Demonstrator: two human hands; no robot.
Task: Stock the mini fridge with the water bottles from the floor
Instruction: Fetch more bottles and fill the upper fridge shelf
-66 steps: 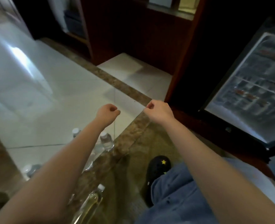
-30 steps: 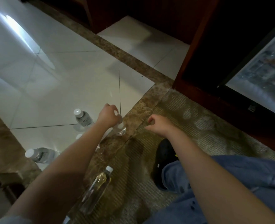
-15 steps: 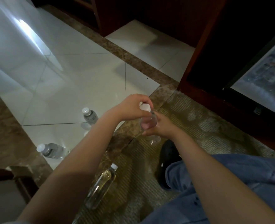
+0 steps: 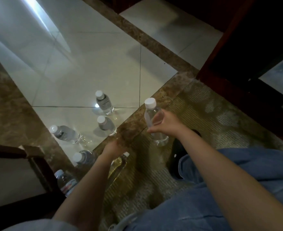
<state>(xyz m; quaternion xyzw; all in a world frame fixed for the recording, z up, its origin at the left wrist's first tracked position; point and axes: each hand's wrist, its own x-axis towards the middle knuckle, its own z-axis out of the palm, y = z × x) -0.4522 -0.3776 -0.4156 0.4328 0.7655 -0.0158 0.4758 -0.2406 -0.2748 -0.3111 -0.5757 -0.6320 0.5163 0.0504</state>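
Observation:
My right hand (image 4: 164, 125) grips a clear water bottle (image 4: 151, 114) with a white cap, held upright above the patterned floor. My left hand (image 4: 115, 147) reaches down over the neck of another bottle (image 4: 119, 165) that lies on the floor; its fingers are in shadow and do not look wrapped round it. Several more bottles are on the white tiles: two upright (image 4: 104, 102) (image 4: 106, 125), and others (image 4: 64, 134) (image 4: 84, 157) (image 4: 65, 182) further left. A corner of the mini fridge (image 4: 280, 75) shows at the right edge.
A dark wooden furniture frame (image 4: 37, 164) stands at the lower left, next to the nearest bottles. The dark red cabinet base (image 4: 220, 77) around the fridge runs along the right. My knee in blue jeans (image 4: 237, 180) and a black shoe (image 4: 177, 157) fill the lower right.
My left hand has let go of the bottle it passed over and dropped down to the bottle lying on the floor. My right hand now holds the passed bottle alone.

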